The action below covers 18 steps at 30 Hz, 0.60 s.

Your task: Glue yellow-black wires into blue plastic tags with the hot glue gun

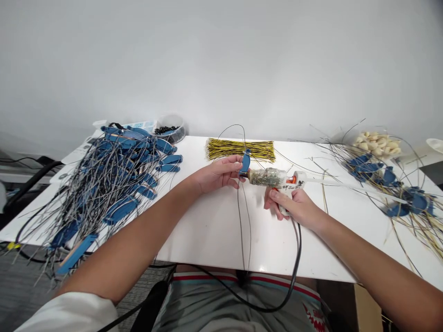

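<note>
- Against a pale wall point(221, 69), a white table point(204, 235) spans the view, with a grey floor point(145, 281) showing below its near edge at left.
- Far left on the table, blue pieces point(121, 210) lie heaped among a tangle of dark, thin wires, some overhanging the near edge; just behind stands a clear round container point(178, 134) with small black parts point(166, 130) inside.
- Centre back, a bundle of yellow-and-black wires point(224, 150) lies flat, its strands running side to side.
- Far right, cream-coloured pieces point(377, 144) are piled behind a second, looser group of blue parts point(420, 203) and wires.
- The left grip point(221, 173), fingers partly spread, has its fingertips closed on a single blue piece point(246, 162), held nearly upright above the table.
- The right grip point(294, 205) is wrapped around the handle of a glue gun point(266, 177), its nozzle aimed left; a pale glue stick point(346, 185) juts from the rear and a black cord point(297, 258) loops below.
- The held blue piece sits at the left grip's fingertips, between the two hands, the nozzle at its lower end; whether they touch cannot be told. Thin wires point(239, 221) trail beneath.
</note>
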Available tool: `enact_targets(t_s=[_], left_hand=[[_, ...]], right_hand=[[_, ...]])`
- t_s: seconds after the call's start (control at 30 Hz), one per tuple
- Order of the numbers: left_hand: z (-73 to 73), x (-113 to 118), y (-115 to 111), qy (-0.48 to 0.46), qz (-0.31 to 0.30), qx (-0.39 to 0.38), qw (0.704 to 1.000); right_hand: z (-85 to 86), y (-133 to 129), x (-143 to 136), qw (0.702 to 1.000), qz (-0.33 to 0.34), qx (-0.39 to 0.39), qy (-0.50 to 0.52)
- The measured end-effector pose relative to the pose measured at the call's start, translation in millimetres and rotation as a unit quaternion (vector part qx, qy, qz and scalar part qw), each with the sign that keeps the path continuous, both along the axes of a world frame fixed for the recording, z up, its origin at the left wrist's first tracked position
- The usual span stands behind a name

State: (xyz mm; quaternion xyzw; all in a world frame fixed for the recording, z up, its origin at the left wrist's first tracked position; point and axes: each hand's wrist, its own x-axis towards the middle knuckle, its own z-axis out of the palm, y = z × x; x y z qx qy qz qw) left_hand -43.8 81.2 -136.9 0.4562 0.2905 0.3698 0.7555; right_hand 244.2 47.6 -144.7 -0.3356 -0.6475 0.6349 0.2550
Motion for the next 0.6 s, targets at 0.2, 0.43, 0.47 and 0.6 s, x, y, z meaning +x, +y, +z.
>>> enact_targets(t_s=[0.2, 0.43, 0.47, 0.6], left_hand=[[1.6, 0.2, -1.2, -0.002, -0.007, 0.006, 1.000], [2.3, 0.3, -1.5, -0.002, -0.011, 0.005, 1.000], [2.5, 0.4, -1.6, -0.002, -0.011, 0.004, 1.000], [3.3, 1.0, -2.0, -0.001, -0.005, 0.005, 1.000]], right_hand=[[-3.6, 0.1, -0.9, 0.999, -0.021, 0.024, -0.016], [-4.0, 0.5, 0.3, 0.999, -0.027, 0.015, -0.031], [-4.1, 0.7, 0.2, 0.999, -0.028, 0.015, -0.036], [-5.8, 2.0, 1.0, 0.999, -0.030, 0.015, -0.038]])
